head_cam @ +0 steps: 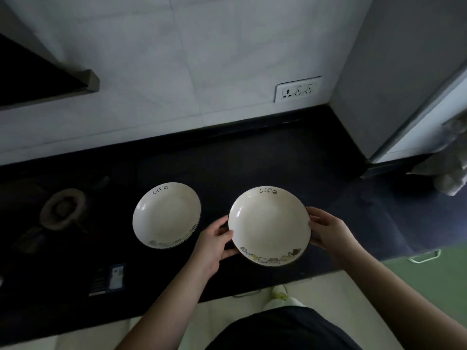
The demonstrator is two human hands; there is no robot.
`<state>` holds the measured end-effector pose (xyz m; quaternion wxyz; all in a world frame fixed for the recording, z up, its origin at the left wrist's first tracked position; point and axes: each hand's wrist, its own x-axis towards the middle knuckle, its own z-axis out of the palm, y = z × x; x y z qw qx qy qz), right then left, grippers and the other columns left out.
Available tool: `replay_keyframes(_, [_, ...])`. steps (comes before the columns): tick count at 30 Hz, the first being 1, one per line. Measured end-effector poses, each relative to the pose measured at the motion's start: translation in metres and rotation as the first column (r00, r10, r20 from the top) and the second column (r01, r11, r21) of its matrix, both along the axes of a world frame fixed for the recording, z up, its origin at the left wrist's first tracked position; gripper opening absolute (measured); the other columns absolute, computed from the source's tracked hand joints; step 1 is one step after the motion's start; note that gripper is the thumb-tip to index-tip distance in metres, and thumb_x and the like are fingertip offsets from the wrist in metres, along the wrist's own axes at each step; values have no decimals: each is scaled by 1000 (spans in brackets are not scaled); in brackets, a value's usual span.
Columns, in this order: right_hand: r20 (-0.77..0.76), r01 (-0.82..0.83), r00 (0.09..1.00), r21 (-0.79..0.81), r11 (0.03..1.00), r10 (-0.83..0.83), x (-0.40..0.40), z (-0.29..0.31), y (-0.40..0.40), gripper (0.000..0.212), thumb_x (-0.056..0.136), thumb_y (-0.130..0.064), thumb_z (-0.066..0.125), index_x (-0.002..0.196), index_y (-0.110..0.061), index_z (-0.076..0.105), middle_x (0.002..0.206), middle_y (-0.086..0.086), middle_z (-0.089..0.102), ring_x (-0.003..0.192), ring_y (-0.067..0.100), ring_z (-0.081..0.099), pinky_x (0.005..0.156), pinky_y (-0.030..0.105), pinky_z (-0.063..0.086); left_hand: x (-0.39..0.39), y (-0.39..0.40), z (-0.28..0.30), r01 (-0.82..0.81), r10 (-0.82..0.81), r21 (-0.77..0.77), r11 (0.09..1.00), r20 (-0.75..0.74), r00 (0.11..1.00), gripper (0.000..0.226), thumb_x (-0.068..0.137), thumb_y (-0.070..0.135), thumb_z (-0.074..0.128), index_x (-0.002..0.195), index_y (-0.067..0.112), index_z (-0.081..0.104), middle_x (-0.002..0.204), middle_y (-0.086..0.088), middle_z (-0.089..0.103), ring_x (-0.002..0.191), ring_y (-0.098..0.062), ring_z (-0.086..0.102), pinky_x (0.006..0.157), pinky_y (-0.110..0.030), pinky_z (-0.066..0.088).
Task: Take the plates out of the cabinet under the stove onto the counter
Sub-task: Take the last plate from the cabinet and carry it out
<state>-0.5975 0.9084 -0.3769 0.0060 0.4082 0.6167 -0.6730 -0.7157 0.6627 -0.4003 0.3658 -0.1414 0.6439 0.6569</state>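
Both hands held one plate (269,226) by its rim — the left hand (214,245) gripped the left edge with thumb on top and fingers curled under, the right hand (328,231) clamped the right edge the same way. The plate sat level over the dark counter (290,157), near its front edge; whether it touched the counter could not be told. It was white, with "life" written at the far rim and small drawings along the near rim. A second plate (166,215) of the same pattern lay on the counter just to the left, apart from the first. Further left was a stove burner (63,208) — dim. A wall socket (298,89) sat behind.
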Motion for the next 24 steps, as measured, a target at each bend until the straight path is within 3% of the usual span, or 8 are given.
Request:
replay_keyframes(2, [21,-25,999,-4,1000,25,-14,-8,14,30,92,-8,60,99,-37,69,92,-8,76,80,12,74,58,25,58,-8,13,-5,-28,29,-51,998,12,1000,42,91,0,63,112,37,66,118,-2,62,104,-19,67,64,-36,61])
replay_keyframes(7, [47,-37,998,-10,999,38,-42,-27,40,30,91,-8,61,100,-35,70,101,-5,73,92,18,71,62,28,59,-22,40,-19,-57,61,-131,990,24,998,48,93,2,62,134,26,57,123,-4,60,101,-14,65,66,-33,61])
replay_keyframes(15, [67,-4,998,-44,999,7,-63,-43,71,36,93,-4,56,94,-38,70,101,-6,73,91,16,71,60,25,58,-38,72,-31,-75,78,-154,985,14,997,48,93,4,63,131,32,58,116,4,58,101,-12,63,69,-34,62])
replay_keyframes(20, [80,-5,997,-44,999,8,-72,-48,84,39,94,-3,54,91,-40,69,97,-11,73,87,12,70,56,22,56,-43,85,-40,-76,81,-168,983,21,997,49,93,5,63,132,34,56,105,13,56,92,-6,61,60,-27,59])
replay_keyframes(24, [84,-15,996,-50,999,19,-77,-52,91,35,93,-4,56,96,-37,68,101,-8,73,91,14,70,58,24,58,-44,90,-47,-81,89,-193,978,30,996,50,93,5,63,132,35,56,108,10,55,93,-8,60,66,-32,61])
